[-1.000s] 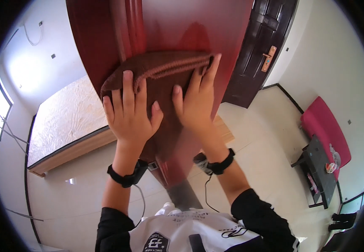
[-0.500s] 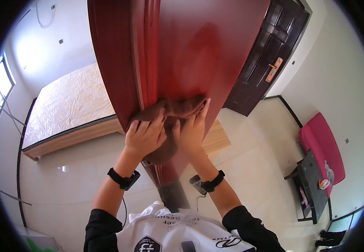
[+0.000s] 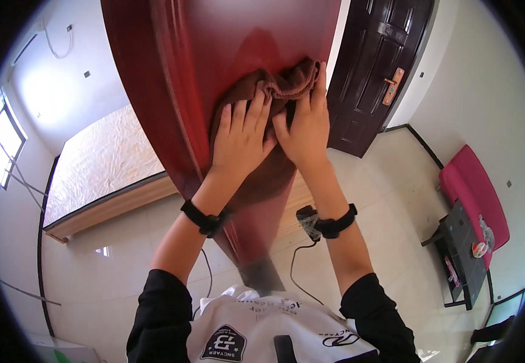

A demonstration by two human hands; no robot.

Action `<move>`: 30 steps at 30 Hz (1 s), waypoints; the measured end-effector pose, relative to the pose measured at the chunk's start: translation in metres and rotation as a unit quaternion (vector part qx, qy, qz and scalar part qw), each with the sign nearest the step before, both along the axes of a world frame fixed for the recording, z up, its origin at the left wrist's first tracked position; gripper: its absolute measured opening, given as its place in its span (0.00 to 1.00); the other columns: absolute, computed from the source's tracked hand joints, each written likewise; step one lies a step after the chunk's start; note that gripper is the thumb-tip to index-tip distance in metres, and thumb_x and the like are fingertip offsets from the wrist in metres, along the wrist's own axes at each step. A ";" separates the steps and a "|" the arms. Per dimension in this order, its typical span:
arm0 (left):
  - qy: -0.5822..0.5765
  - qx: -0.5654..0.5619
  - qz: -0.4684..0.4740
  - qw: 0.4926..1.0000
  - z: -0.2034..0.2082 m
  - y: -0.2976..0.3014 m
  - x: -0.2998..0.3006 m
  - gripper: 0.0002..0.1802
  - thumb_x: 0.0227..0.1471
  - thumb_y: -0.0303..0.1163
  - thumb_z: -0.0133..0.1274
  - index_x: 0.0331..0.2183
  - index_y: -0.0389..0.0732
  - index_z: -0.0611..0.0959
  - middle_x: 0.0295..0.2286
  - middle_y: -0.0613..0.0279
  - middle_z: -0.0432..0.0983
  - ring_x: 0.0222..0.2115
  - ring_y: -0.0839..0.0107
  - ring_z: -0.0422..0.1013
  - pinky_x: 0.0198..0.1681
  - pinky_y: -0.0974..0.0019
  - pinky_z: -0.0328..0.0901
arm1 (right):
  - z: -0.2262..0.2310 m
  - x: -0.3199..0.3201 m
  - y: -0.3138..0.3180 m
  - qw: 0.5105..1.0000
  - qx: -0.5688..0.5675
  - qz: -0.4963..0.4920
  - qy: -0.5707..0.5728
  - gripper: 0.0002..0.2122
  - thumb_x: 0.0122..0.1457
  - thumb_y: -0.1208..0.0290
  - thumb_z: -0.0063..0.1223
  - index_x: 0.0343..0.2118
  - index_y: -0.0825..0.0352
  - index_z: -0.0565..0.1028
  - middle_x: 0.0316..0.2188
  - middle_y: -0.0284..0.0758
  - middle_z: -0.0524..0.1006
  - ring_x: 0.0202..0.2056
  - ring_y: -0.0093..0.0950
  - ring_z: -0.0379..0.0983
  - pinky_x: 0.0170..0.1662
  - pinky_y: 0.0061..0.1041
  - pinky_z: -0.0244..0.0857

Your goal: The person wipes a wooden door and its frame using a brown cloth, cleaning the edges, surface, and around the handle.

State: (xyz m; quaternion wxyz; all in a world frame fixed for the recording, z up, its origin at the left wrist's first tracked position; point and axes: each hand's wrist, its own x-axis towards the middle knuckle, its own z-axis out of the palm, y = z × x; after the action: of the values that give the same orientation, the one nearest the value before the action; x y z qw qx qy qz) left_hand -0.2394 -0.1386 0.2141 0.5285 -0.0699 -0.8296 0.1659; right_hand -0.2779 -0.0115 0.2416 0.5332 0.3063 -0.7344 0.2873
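A tall, glossy red wooden panel (image 3: 232, 36) with a raised vertical moulding on its left stands in front of me. Both my hands press a dark brown cloth (image 3: 241, 88) against its face. Fingers stretched upward, my left hand (image 3: 241, 138) lies over the cloth's left part. My right hand (image 3: 305, 130) is beside it at the bunched upper right edge, thumb and fingers on the fabric. The cloth's lower part hangs behind my wrists, partly hidden.
A bed with a pale mattress (image 3: 102, 157) stands at the left. Behind the panel on the right is a dark brown door (image 3: 383, 72). Farther right are a pink sofa (image 3: 474, 193) and a low dark table (image 3: 462, 251). Black cables (image 3: 294, 266) run from my wrists.
Both hands have slid the cloth upward and to the right over the red panel. The panel appears shifted left in view, and more of my forearms shows.
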 end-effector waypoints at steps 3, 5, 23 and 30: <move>-0.004 -0.002 -0.001 1.000 -0.026 0.014 -0.017 0.36 0.43 0.48 0.45 0.53 0.40 0.65 0.54 0.59 0.56 0.47 0.62 0.57 0.54 0.56 0.48 | -0.027 -0.009 0.002 0.997 -0.066 0.027 -0.035 0.27 0.44 0.75 0.46 0.51 0.75 0.60 0.59 0.55 0.43 0.51 0.53 0.57 0.48 0.36 0.60; -0.019 -0.025 0.021 0.999 -0.051 0.018 -0.022 0.32 0.46 0.47 0.43 0.51 0.41 0.67 0.54 0.61 0.56 0.47 0.64 0.57 0.53 0.58 0.49 | -0.061 -0.015 0.002 0.997 -0.067 0.021 -0.031 0.26 0.43 0.78 0.44 0.50 0.76 0.61 0.59 0.56 0.43 0.50 0.54 0.58 0.47 0.36 0.62; -0.170 0.068 -0.094 0.978 -0.059 0.017 0.014 0.33 0.43 0.40 0.50 0.49 0.30 0.66 0.54 0.46 0.55 0.50 0.54 0.57 0.56 0.56 0.48 | -0.089 0.001 0.020 0.982 -0.072 0.100 -0.146 0.33 0.47 0.73 0.49 0.54 0.82 0.50 0.59 0.58 0.40 0.57 0.54 0.46 0.56 0.38 0.50; 0.011 0.151 -0.076 0.986 0.023 -0.018 0.049 0.44 0.43 0.43 0.51 0.54 0.26 0.54 0.56 0.32 0.37 0.57 0.38 0.39 0.57 0.43 0.40 | 0.037 0.011 -0.030 0.988 -0.021 0.143 -0.048 0.29 0.50 0.62 0.50 0.46 0.84 0.60 0.59 0.56 0.39 0.55 0.52 0.51 0.54 0.36 0.53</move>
State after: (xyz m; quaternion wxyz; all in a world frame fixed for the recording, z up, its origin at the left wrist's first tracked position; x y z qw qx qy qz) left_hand -0.1907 -0.1565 0.2374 0.5534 -0.0504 -0.8314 -0.0011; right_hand -0.2665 -0.0420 0.2781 0.4569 0.3829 -0.7017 0.3901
